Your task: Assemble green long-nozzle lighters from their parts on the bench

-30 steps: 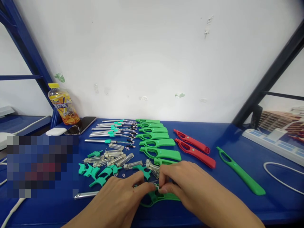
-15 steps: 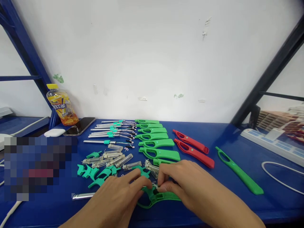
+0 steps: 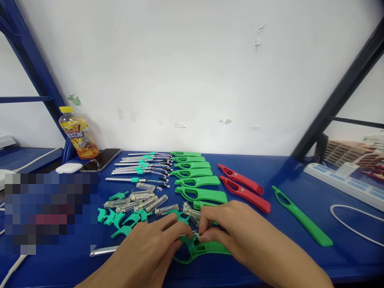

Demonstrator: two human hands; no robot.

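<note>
A green lighter shell half (image 3: 214, 248) lies open side up at the front of the table. My left hand (image 3: 159, 242) is closed over its front end, fingers curled beside a teal trigger (image 3: 189, 243) seated in the shell. From under that hand a metal lighter tube (image 3: 103, 251) sticks out to the left. My right hand (image 3: 226, 224) is closed in a pinch above the shell, thumb and forefinger on a thin wire (image 3: 196, 235) near a small black part. The fingers hide much of the wire and the shell's inside.
Several clear lighter fuel tanks (image 3: 157, 203) and loose teal triggers (image 3: 114, 218) lie beyond my left hand. Behind them are wired metal tubes (image 3: 123, 179), green shells (image 3: 207, 195) and red shells (image 3: 249, 199). One green shell (image 3: 309, 222) and a power strip (image 3: 345, 182) are right.
Both hands stay nearly in place over the shell. The right fingertips shift very slightly at the wire.
</note>
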